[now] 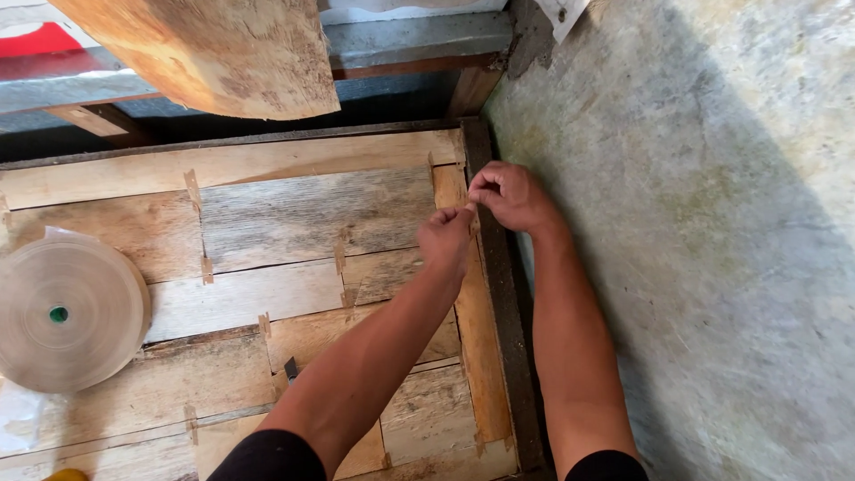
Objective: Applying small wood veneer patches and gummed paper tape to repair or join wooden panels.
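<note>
- Both hands meet at the right edge of the veneer sheet [294, 223] on the bench [503, 294].
- Left hand [448, 239] and right hand [509, 196] both pinch a small bit of tape [469, 209].
- Tape roll [67, 312] sits well off to the left.
- Risk, I reckon: tape goes on crooked or creased, or the thin strip [472, 338] splits if pressed hard.

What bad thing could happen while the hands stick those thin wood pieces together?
1. The left hand and right hand pinch together right at the dark frame edge, so the small bit between them might tear or go on crooked.
2. The veneer sheets look thin and rough, so they could crack or give splinters.
3. The tape roll lies far from both hands, an awkward reach.
</note>
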